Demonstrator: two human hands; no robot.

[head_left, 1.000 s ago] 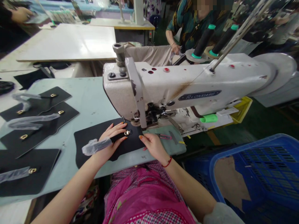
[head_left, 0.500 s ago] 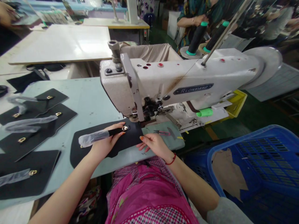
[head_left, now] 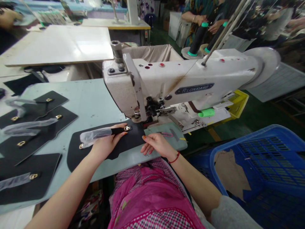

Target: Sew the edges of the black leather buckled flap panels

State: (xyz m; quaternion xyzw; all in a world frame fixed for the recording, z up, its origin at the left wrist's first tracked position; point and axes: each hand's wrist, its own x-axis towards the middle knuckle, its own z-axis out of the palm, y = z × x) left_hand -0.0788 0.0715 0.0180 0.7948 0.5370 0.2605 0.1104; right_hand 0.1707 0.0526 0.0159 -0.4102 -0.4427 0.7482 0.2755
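A black leather panel [head_left: 78, 152] lies on the pale green table under the head of a white sewing machine [head_left: 171, 82]. My left hand [head_left: 106, 143] rests on the panel with its fingers on a black strap [head_left: 118, 130] that carries a gold buckle and a clear plastic sleeve [head_left: 94, 135]. My right hand [head_left: 156, 143] lies flat with spread fingers at the panel's right edge, just in front of the needle area.
Several finished black panels with gold buckles [head_left: 33, 127] lie on the table's left side. A blue plastic crate [head_left: 259, 165] stands at the right. Small pink snips [head_left: 166, 134] lie beside the machine. Another person [head_left: 205, 16] works behind the machine.
The panel has slid left, out from under the presser foot. The strap and its sleeve swung to lie leftward. My right hand shifted off the panel's edge.
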